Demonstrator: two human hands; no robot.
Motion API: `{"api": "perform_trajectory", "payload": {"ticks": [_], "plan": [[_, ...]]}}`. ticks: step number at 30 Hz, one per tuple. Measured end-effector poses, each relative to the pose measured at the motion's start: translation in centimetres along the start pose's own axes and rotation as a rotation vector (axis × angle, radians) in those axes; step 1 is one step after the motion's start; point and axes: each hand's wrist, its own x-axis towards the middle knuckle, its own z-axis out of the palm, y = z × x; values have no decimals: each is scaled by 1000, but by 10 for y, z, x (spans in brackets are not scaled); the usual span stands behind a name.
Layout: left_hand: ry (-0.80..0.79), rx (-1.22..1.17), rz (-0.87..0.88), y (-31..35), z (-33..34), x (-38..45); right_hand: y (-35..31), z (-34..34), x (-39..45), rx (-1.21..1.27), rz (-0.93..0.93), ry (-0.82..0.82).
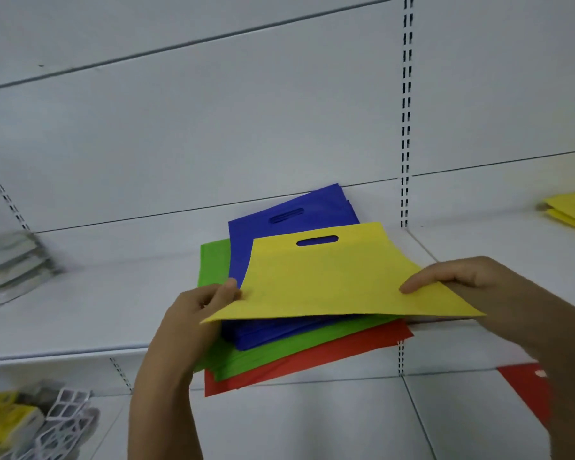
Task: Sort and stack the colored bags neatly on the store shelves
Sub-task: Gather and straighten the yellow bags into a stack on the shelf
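Observation:
A flat yellow bag [329,280] with a cut-out handle is held just above a pile on the white shelf [113,293]. My left hand [200,310] pinches its left edge and my right hand [462,280] pinches its right edge, thumb on top. Beneath it lie blue bags [279,224], then green bags [279,353], then a red bag [312,360] at the bottom, fanned out and overhanging the shelf's front edge.
More yellow bags [571,210] lie on the shelf section at far right. Clear packets [10,263] sit at far left. On the lower shelf are yellow and white items [37,423] at left and a red item [528,390] at right. A slotted upright [405,111] divides the sections.

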Motion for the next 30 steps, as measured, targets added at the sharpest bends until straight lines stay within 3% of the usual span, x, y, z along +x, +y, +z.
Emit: {"api": "perform_trajectory", "payload": {"ticks": [9, 12, 18, 22, 30], "plan": [[-78, 219, -59, -4, -7, -1, -18, 0, 9, 160, 411, 151], [-68, 228, -60, -7, -8, -1, -19, 5, 17, 73, 407, 234], [-65, 203, -50, -16, -6, 2, -19, 4, 32, -174, 399, 182], [-23, 160, -31, -16, -2, 5, -24, 6, 27, -91, 309, 145], [5, 164, 12, -11, -2, -1, -29, 19, 5, 45, 185, -91]]}}
